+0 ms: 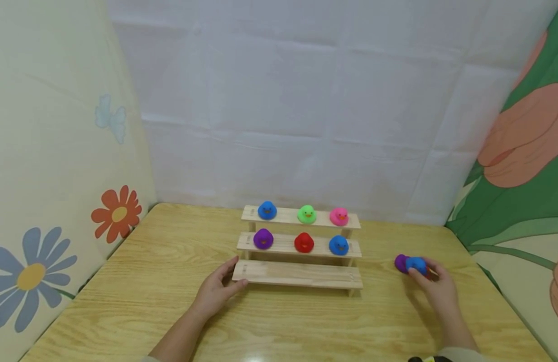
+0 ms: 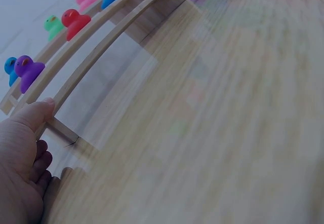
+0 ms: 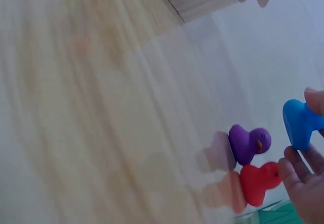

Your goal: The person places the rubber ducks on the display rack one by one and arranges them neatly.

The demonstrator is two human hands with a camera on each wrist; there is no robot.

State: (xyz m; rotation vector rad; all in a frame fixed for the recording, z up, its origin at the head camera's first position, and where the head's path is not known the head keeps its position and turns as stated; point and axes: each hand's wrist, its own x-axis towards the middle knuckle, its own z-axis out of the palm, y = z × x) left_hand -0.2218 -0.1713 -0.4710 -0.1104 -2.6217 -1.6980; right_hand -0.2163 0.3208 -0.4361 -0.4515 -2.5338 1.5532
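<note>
A three-step wooden display stand (image 1: pixel 301 274) bears small rubber ducks on its upper two steps. My left hand (image 1: pixel 217 290) grips the left end of the bottom step; in the left wrist view the thumb (image 2: pixel 38 113) presses its edge. Off to the right of the stand, my right hand (image 1: pixel 437 286) pinches a blue rubber duck (image 3: pixel 298 125) between thumb and fingers, raised off the table. Beside it a purple duck (image 3: pixel 243 144) and a red duck (image 3: pixel 259 183) sit side by side on the table. From the head, the red one is mostly hidden behind the held duck and fingers.
Blue (image 1: pixel 267 211), green (image 1: pixel 307 215) and pink (image 1: pixel 339 217) ducks stand on the top step. Purple (image 1: pixel 263 240), red (image 1: pixel 304 243) and blue (image 1: pixel 338 246) ducks stand on the middle one. Printed cloths flank the wooden table (image 1: pixel 138 281); a white cloth (image 1: pixel 279 110) hangs behind.
</note>
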